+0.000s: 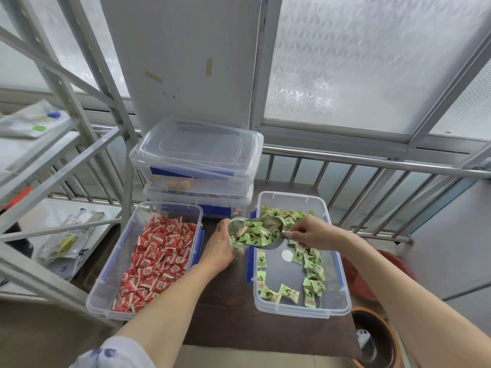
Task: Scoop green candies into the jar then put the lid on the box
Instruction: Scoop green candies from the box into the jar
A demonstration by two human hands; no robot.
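A clear plastic box on the right of the dark table holds green wrapped candies scattered along its sides. My left hand grips a small clear glass jar, tilted, between the two open boxes. My right hand holds the handle of a metal scoop loaded with green candies, its lip at the jar's mouth. Some green candies lie inside the jar. A clear lid rests on top of the stacked boxes behind.
An open box of red wrapped candies stands on the left of the table. Two stacked clear boxes sit at the back. A metal shelf frame rises at the left, a railing runs behind, and a round wooden stool is at lower right.
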